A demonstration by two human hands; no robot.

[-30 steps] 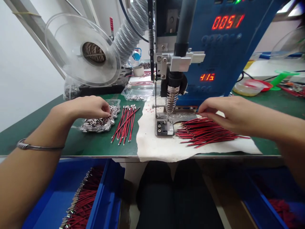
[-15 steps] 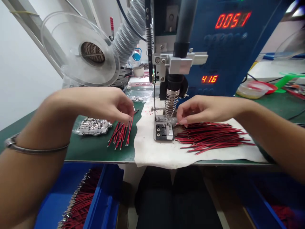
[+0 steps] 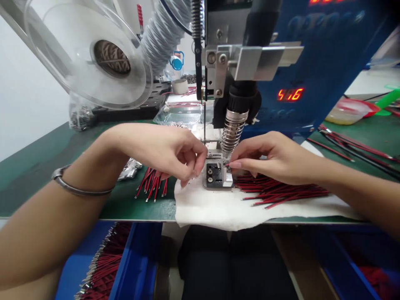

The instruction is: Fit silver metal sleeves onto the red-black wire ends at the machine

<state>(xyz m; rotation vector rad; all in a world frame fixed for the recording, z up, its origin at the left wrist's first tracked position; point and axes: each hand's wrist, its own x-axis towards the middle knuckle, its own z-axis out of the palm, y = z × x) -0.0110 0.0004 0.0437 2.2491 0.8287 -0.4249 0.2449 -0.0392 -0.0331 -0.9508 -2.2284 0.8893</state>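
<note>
My left hand (image 3: 175, 152) is pinched closed just left of the small metal fixture (image 3: 215, 175) under the machine's coiled nozzle (image 3: 233, 131); what it pinches is too small to make out. My right hand (image 3: 268, 156) comes in from the right, fingertips pinched on a thin red wire at the fixture's top edge. A pile of red wires (image 3: 281, 189) lies under that hand on a white cloth (image 3: 218, 208). A smaller bunch of red wires with metal tips (image 3: 151, 185) lies below my left hand.
A blue machine (image 3: 328, 54) with red digit displays stands behind. A clear reel (image 3: 93, 58) and a ribbed hose (image 3: 159, 37) are at the upper left. A bag of metal terminals (image 3: 129, 168) lies on the green bench. Blue bins (image 3: 125, 266) of wires hang below the edge.
Both hands have come together at the fixture: the left moved right from the terminal bag, the right moved left from the wire pile. The camera has moved closer.
</note>
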